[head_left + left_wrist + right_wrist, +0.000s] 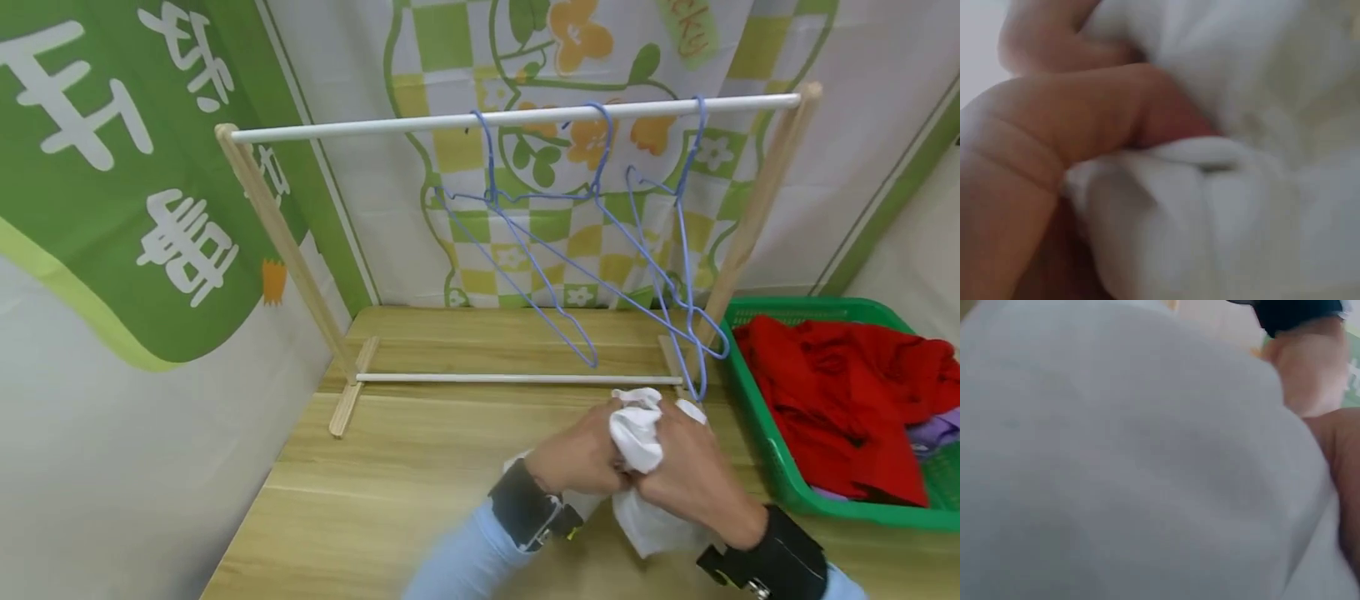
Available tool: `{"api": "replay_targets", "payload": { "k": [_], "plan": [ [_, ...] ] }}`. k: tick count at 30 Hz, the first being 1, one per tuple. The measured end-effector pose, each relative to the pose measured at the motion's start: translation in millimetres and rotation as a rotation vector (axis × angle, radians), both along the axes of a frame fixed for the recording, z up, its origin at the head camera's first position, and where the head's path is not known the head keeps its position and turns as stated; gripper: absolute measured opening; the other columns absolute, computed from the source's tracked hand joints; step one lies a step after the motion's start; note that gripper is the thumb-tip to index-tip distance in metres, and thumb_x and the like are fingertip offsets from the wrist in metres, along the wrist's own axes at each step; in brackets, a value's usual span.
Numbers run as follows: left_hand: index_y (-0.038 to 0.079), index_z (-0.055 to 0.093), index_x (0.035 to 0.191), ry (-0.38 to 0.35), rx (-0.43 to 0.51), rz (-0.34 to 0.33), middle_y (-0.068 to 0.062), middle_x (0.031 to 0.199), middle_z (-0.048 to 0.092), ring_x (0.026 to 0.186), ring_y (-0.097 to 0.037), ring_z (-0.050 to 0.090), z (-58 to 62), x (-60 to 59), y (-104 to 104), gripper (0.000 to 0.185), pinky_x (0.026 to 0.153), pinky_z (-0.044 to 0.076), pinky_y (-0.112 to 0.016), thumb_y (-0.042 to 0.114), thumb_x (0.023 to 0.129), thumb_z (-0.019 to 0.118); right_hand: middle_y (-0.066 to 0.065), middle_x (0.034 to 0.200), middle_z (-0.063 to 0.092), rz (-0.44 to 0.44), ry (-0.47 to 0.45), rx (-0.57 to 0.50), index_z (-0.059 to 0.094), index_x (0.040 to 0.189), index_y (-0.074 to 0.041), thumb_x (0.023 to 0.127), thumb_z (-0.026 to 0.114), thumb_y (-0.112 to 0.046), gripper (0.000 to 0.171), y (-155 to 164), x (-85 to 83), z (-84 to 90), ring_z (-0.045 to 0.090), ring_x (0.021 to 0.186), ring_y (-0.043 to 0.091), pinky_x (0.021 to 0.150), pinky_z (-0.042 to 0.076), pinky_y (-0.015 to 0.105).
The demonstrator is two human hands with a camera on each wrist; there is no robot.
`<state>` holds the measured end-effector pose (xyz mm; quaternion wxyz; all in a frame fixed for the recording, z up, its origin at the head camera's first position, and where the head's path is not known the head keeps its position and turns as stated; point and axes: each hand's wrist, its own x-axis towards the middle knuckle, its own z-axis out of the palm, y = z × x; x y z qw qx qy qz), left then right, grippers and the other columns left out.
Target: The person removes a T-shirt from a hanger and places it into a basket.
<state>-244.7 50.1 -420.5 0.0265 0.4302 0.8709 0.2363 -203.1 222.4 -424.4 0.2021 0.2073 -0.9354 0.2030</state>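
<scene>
A white cloth (637, 437) is bunched between my two hands, just in front of the rack's lower bar. My left hand (581, 446) grips it with curled fingers; in the left wrist view the bent fingers press into folds of the white fabric (1166, 219). My right hand (693, 467) holds the cloth from the other side, close against the left hand. Part of the cloth hangs below the hands, and it fills most of the right wrist view as a pale sheet (1147, 456). What kind of garment it is cannot be told.
Behind the hands stands a wooden rack with a white top bar (420, 124) and a lower bar (517, 378). Several blue hangers (555, 250) hang from it towards the right. To the right, a green basket (772, 433) holds red clothing (847, 400) and something purple (937, 433).
</scene>
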Motion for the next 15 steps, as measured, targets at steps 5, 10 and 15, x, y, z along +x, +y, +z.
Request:
{"api": "replay_targets", "payload": {
  "k": [5, 10, 15],
  "plan": [
    [0.009, 0.05, 0.146, 0.137, 0.027, -0.14, -0.002, 0.144, 0.058, 0.134, -0.013, 0.052, 17.6, 17.3, 52, 0.073, 0.12, 0.029, -0.016, 0.027, 0.085, 0.085, 0.009, 0.093, 0.067, -0.143, 0.067, 0.042, 0.071, 0.091, -0.006, 0.051, 0.085, -0.013, 0.043, 51, 41.5, 28.2, 0.062, 0.074, 0.026, 0.054, 0.049, 0.043],
    [0.011, 0.049, 0.145, 0.342, 0.118, -0.172, -0.001, 0.135, 0.055, 0.122, -0.01, 0.049, 47.3, 23.8, 103, 0.065, 0.11, 0.03, -0.013, 0.029, 0.09, 0.079, 0.021, 0.084, 0.061, -0.261, 0.278, 0.035, 0.065, 0.083, 0.001, 0.067, 0.069, -0.035, 0.04, 90, 60.3, 67.6, 0.055, 0.069, 0.037, 0.052, 0.04, 0.039],
    [0.012, 0.05, 0.137, 0.517, 0.313, -0.122, -0.003, 0.135, 0.054, 0.129, -0.013, 0.047, 69.6, 19.6, 141, 0.044, 0.116, 0.026, -0.015, 0.025, 0.098, 0.068, 0.027, 0.076, 0.051, -0.225, 0.575, -0.072, 0.053, 0.075, 0.003, 0.08, 0.046, -0.06, 0.064, 138, 42.2, 73.2, 0.044, 0.07, 0.046, 0.067, 0.029, 0.03]
  ]
}}
